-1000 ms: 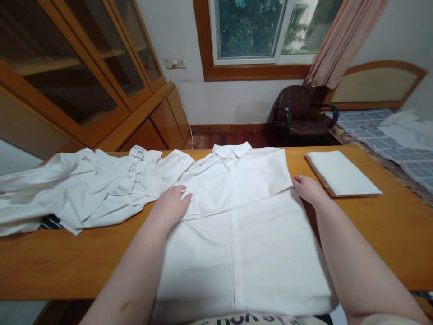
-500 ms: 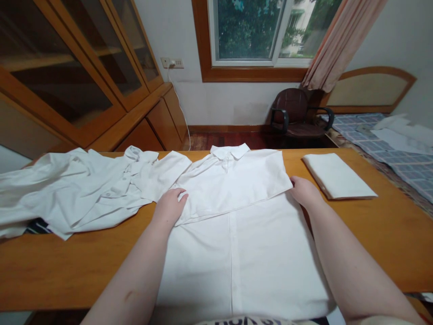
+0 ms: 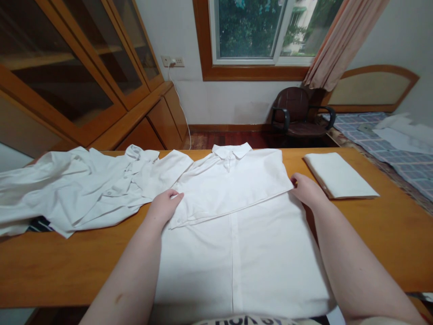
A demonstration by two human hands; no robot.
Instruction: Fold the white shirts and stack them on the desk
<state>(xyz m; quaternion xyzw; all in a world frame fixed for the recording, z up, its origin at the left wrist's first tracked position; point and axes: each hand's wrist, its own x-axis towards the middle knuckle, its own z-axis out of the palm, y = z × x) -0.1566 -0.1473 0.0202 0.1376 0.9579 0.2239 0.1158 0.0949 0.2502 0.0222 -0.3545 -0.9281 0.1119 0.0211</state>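
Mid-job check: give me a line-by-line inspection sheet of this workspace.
Surface: wooden table, partly covered.
Job's things: white shirt laid out, collar at the far side, a layer lying across its upper part.
Clutter: rumpled white clothing left, dark striped cloth partly under it; folded white cloth right.
Hands: left hand and right hand at opposite edges of the shirt, grip unclear.
Cables: white cord hanging from wall outlet.
Surroundings: glazed cabinet left, window and brown chair ahead, bed right.
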